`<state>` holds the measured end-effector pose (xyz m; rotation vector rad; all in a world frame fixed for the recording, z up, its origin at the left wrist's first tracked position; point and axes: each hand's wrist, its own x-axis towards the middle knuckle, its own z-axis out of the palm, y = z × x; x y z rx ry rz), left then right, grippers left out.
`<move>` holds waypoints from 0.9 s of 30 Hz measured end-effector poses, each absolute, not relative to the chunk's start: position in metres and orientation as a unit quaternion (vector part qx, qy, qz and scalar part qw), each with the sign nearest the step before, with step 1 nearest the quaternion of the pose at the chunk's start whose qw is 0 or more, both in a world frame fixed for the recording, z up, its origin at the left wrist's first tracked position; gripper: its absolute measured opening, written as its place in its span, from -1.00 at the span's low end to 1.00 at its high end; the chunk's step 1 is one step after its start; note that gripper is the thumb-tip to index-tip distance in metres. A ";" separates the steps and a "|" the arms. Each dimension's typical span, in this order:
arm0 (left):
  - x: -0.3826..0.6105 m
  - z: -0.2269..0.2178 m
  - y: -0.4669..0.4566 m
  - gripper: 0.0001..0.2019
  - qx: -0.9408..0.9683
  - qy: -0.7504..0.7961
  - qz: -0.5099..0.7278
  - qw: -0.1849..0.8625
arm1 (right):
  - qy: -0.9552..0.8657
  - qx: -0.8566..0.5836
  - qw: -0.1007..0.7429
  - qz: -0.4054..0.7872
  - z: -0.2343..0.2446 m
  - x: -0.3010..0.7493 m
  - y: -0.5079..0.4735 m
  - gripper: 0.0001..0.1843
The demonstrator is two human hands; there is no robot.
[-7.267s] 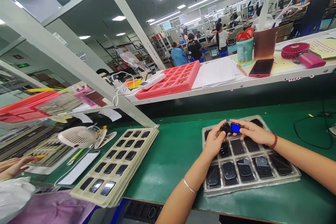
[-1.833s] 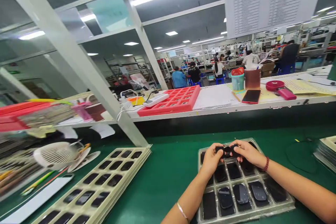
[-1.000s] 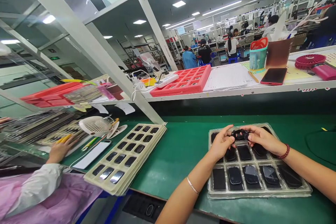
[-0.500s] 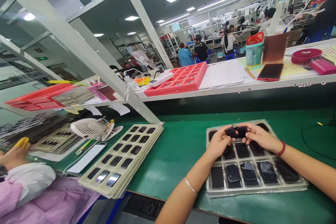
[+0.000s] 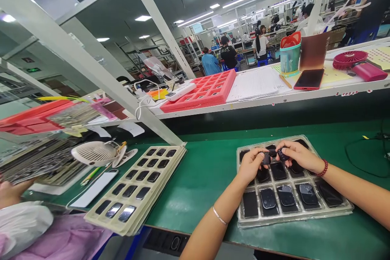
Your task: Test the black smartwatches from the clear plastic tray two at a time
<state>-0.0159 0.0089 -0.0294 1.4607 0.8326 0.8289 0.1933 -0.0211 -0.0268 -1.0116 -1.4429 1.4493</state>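
Clear plastic tray (image 5: 295, 221) extends past 2 hands (image 5: 251, 166) pinching dark parts (image 5: 266, 158)

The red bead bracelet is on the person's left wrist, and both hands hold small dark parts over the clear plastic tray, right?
Not quite: the head view shows the red bead bracelet on the wrist of the right hand, not the left hand, which wears a silver bangle. Both hands do hold small dark parts over the clear plastic tray.
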 end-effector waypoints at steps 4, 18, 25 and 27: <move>-0.016 -0.027 0.008 -0.66 0.629 0.349 0.359 0.594 | -0.586 -0.406 0.416 0.565 -0.025 0.193 -0.022 -0.69; -0.013 -0.024 0.005 -0.71 0.624 0.345 0.355 0.604 | -0.619 -0.399 0.389 0.554 -0.029 0.191 -0.022 -0.65; -0.012 -0.025 0.005 -0.72 0.632 0.345 0.357 0.595 | -0.622 -0.402 0.389 0.548 -0.028 0.191 -0.022 -0.69; -0.012 -0.025 0.005 -0.72 0.632 0.347 0.356 0.594 | -0.624 -0.399 0.390 0.548 -0.028 0.190 -0.022 -0.68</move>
